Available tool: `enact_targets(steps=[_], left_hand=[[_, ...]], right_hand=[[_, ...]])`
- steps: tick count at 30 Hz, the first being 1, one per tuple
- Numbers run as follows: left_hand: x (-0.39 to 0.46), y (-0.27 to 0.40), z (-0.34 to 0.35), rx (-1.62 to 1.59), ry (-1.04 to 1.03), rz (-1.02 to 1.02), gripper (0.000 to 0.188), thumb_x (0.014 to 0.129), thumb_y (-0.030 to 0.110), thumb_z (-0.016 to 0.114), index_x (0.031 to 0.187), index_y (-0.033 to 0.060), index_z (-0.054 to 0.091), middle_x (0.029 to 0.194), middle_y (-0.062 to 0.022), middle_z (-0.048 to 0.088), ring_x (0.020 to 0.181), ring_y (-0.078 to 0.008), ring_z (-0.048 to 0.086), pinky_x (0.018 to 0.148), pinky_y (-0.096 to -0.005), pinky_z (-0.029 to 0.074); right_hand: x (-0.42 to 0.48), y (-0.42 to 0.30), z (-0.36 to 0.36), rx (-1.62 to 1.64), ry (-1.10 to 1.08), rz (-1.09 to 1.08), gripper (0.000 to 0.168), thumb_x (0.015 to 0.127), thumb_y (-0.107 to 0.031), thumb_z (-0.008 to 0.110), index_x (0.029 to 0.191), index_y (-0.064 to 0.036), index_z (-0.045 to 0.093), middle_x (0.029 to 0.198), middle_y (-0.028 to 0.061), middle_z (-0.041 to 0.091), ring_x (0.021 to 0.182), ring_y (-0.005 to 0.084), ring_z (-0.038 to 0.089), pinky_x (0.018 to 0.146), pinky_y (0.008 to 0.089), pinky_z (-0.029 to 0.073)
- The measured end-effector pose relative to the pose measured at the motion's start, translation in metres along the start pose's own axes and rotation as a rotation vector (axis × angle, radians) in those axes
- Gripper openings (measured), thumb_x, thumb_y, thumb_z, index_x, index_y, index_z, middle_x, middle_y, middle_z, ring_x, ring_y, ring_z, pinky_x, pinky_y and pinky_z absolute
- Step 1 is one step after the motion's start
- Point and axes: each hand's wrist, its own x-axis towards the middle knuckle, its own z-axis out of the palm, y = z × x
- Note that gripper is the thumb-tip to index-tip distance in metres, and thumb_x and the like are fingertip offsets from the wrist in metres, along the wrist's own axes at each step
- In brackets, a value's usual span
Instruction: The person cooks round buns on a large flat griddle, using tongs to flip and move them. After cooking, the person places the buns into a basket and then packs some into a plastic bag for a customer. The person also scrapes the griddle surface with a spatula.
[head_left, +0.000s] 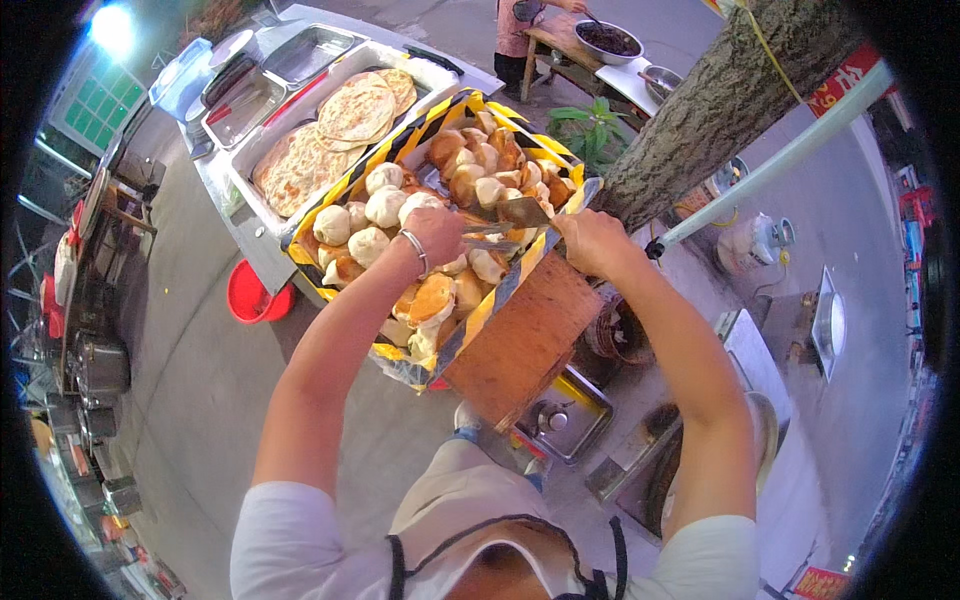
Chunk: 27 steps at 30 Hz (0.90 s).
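Before me stands a large box (480, 319) edged in black-and-yellow tape, filled with pan-fried buns. Pale buns (385, 205) show their pleated tops at the left, while browned buns (433, 298) lie at the near end and others at the far side. My left hand (436, 234), with a bracelet at its wrist, grips metal tongs (487, 244) over the middle of the box. At the near right rim, my right hand (592, 240) holds a metal spatula (525, 213) whose blade extends above the buns, close to the tongs. The tools partly hide the buns beneath.
Flatbreads (356, 112) lie in a white tray beyond the box, near metal pans (311, 54). A wooden board (525, 337) adjoins the box. A tree trunk (705, 105) and a pole (780, 154) rise at right. A red bucket (259, 296) sits on the floor. Another person (517, 34) stirs a bowl (607, 41).
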Motion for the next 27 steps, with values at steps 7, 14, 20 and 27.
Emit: enact_targets(steps=[7,14,20,27], left_hand=[[0.029,0.027,0.007,0.217,-0.003,0.065,0.016,0.081,0.015,0.057,0.085,0.0092,0.072,0.084,-0.0134,0.070,0.081,-0.0289,0.069,0.067,-0.0403,0.054],[0.030,0.018,0.018,0.152,0.012,0.077,0.016,0.080,0.016,0.059,0.088,0.0082,0.070,0.087,-0.0122,0.070,0.084,-0.0294,0.068,0.070,-0.0410,0.055],[0.019,0.021,-0.031,0.108,0.121,0.052,0.027,0.083,0.030,0.062,0.080,0.0041,0.068,0.081,-0.0182,0.067,0.080,-0.0334,0.066,0.070,-0.0433,0.053],[0.057,0.170,-0.014,0.020,0.118,0.194,0.038,0.089,0.043,0.055,0.098,0.0054,0.055,0.084,-0.0217,0.065,0.080,-0.0399,0.064,0.066,-0.0503,0.049]], right_hand=[[-0.070,0.013,-0.005,0.124,0.138,0.095,0.042,0.084,-0.008,0.050,0.125,-0.017,0.050,0.083,0.0226,0.064,0.081,0.0399,0.063,0.071,0.0499,0.050],[-0.135,0.051,0.011,0.250,0.259,0.161,0.040,0.086,-0.011,0.051,0.126,-0.017,0.049,0.082,0.0231,0.063,0.079,0.0412,0.062,0.070,0.0500,0.049],[-0.219,0.082,0.044,0.477,0.505,0.254,0.043,0.088,-0.012,0.053,0.130,-0.007,0.044,0.094,0.0255,0.063,0.087,0.0431,0.061,0.074,0.0484,0.048],[-0.366,0.103,0.158,1.595,0.740,0.734,0.022,0.093,-0.021,0.052,0.104,-0.003,0.058,0.072,0.0064,0.057,0.060,0.0112,0.053,0.050,0.0239,0.041]])
